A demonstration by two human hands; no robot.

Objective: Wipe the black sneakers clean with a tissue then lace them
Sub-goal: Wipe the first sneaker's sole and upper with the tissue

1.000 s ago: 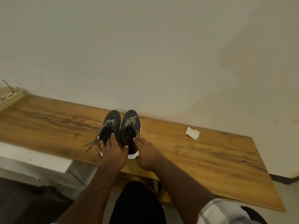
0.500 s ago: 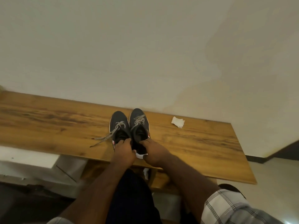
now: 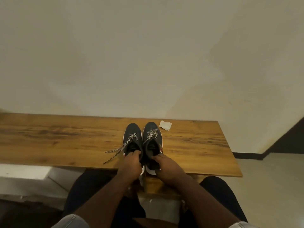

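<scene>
Head view: both sneakers (image 3: 142, 140) stand laced at the worktop's (image 3: 65, 139) near edge, left hand (image 3: 131, 165) and right hand (image 3: 167, 167) fingers clamped on their heels. Tissue (image 3: 165, 125) lies by the far edge. Probably final placing; next, release.

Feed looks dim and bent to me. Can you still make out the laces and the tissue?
Head view: dim, warm light, soft overall. The table edge bows from the wide lens. The speckled laces read clearly against the wood; the tissue is bright but lacks detail. The sneakers openings are lost in shadow where both hands grip.
</scene>
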